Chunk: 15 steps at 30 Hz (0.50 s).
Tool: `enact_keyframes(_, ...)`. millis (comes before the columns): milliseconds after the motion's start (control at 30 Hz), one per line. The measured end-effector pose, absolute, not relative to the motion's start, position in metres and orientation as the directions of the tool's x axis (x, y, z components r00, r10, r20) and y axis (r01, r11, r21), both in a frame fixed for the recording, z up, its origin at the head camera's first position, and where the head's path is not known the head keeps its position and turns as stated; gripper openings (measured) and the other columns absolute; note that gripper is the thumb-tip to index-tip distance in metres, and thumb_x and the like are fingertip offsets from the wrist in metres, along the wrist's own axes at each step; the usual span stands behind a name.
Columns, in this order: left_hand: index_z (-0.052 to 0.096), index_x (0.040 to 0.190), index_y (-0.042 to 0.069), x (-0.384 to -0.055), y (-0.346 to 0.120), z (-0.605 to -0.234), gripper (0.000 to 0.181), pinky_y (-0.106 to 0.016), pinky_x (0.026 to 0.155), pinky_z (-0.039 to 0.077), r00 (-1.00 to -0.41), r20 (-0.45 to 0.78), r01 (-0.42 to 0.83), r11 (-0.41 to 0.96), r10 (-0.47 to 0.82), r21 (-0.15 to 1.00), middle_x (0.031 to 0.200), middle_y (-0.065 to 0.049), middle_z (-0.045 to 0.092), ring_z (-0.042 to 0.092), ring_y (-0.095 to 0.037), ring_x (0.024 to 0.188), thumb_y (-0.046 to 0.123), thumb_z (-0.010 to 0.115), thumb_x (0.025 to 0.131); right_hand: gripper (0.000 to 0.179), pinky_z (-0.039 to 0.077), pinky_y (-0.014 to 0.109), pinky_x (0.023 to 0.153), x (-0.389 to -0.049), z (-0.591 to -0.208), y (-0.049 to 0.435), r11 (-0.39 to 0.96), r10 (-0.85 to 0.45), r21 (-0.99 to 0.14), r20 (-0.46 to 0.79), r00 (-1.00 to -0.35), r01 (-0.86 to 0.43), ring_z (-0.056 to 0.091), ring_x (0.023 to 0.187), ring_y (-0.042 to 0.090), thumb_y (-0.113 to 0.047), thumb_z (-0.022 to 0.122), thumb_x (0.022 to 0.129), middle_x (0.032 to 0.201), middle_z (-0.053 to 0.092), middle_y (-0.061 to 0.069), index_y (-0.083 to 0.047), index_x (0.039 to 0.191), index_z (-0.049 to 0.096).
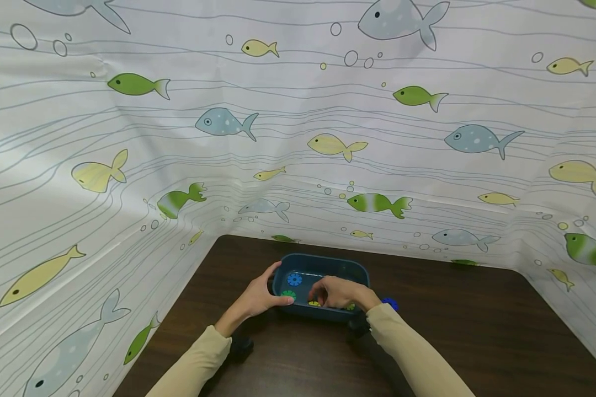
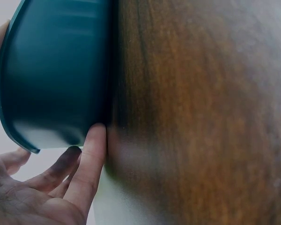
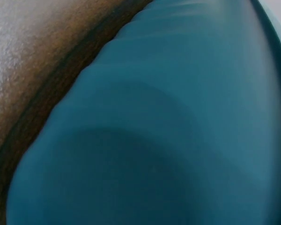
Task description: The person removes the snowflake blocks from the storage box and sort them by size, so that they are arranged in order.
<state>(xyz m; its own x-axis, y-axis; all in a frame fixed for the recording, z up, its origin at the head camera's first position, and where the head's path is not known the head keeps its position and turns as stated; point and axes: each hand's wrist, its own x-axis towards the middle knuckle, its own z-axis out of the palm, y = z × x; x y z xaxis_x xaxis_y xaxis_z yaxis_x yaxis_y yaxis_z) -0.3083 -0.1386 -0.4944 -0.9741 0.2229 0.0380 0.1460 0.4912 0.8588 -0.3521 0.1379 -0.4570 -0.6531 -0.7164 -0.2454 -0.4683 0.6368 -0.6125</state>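
Note:
A dark blue plastic basin (image 1: 323,314) stands on the table with several notched plastic discs inside. My left hand (image 1: 256,296) holds its left end, thumb at the front rim and fingers along the side. In the left wrist view the left hand's fingers (image 2: 86,173) touch the basin's outer wall (image 2: 51,84). My right hand (image 1: 339,292) reaches over the front rim, its curled fingertips at a yellow disc (image 1: 314,303) and seeming to pinch it. A blue disc (image 1: 294,279) and a green disc (image 1: 289,296) lie near the left end. Only basin wall (image 3: 168,117) fills most of the right wrist view.
A dark blue disc (image 1: 389,303) lies on the brown wooden table (image 1: 457,320), right of the basin. Another green disc (image 1: 350,306) shows under the right wrist. White sheeting with printed fish (image 1: 298,182) rises behind the table and at its sides.

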Motion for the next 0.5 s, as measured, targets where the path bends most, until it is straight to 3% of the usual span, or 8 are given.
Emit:
enact_keyframes(167, 0.034, 0.171, 0.015, -0.3089, -0.1388, -0.4948, 0.108, -0.063, 0.110, 0.056, -0.973, 0.042, 0.151, 0.492, 0.225, 0.858, 0.156, -0.025, 0.058, 0.062, -0.038, 0.130, 0.041, 0.093, 0.085, 0.041, 0.043, 0.021, 0.067, -0.3512, -0.4571, 0.1369, 0.646, -0.711, -0.606, -0.254, -0.656, -0.465, 0.054, 0.079, 0.010, 0.011, 0.068, 0.096, 0.089, 0.061, -0.003, -0.009, 0.131, 0.077)
enact_keyframes(500, 0.033, 0.171, 0.016, -0.3091, -0.1388, -0.4961, 0.107, -0.065, 0.110, 0.056, -0.975, 0.037, 0.145, 0.498, 0.220, 0.855, 0.156, -0.025, 0.058, 0.062, -0.039, 0.130, 0.039, 0.092, 0.085, 0.036, 0.041, 0.020, 0.065, -0.3537, -0.4614, 0.1373, 0.615, -0.733, -0.620, -0.224, -0.642, -0.487, 0.053, 0.075, 0.008, 0.012, 0.066, 0.096, 0.086, 0.061, -0.004, -0.007, 0.125, 0.079)
